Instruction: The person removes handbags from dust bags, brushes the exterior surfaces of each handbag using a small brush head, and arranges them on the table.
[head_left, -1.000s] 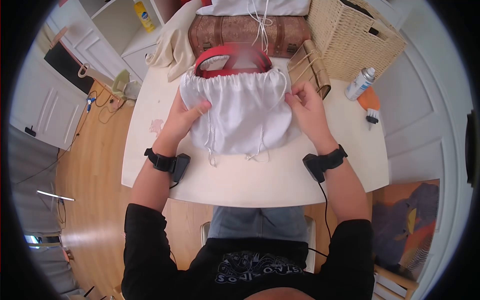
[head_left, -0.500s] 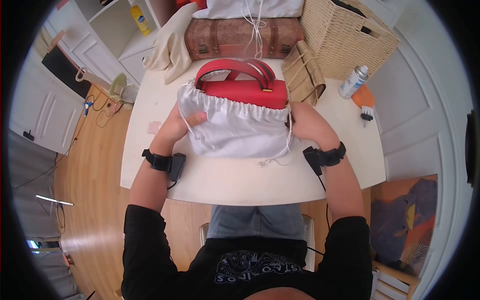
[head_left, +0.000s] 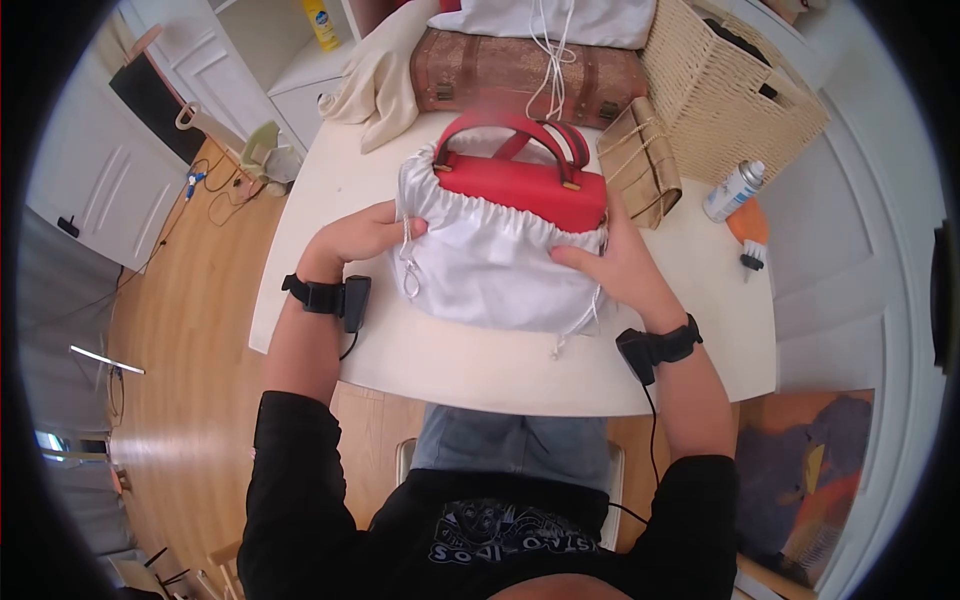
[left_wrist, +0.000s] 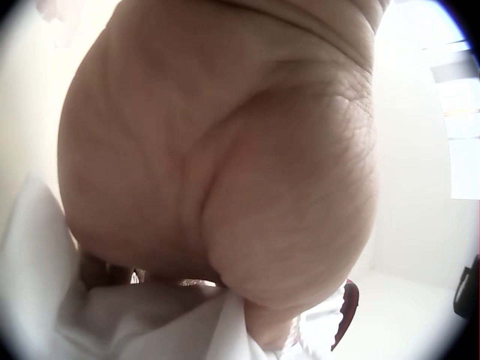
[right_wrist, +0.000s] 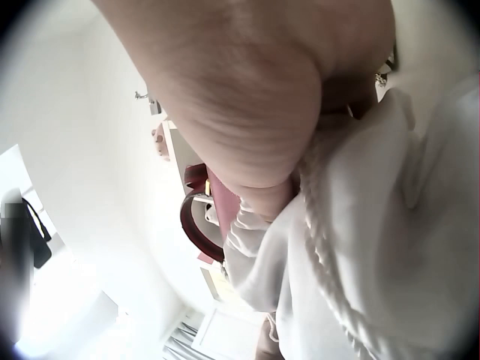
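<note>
A red handbag (head_left: 525,190) with two raised handles (head_left: 480,120) stands partly inside a white drawstring bag (head_left: 490,275), its top and right end bare above the gathered rim. My left hand (head_left: 362,235) grips the cloth at the left side, thumb over the front and fingers hidden behind. At the right side my right hand (head_left: 625,262) holds the cloth near the rim, its thumb lying across the front and its fingers out of sight. In the right wrist view a twisted white cord (right_wrist: 322,255) runs down the cloth beside that hand.
Behind the bag on the white table (head_left: 430,365) lie a brown patterned case (head_left: 520,75) and a cream cloth (head_left: 375,100). To the right are a gold chain purse (head_left: 645,165), a woven basket (head_left: 730,90), a spray can (head_left: 735,190) and a small brush (head_left: 750,255).
The white cloth has come down, baring the red handbag's top. My right hand went from pinching the bag's right edge to gripping it with the thumb in front.
</note>
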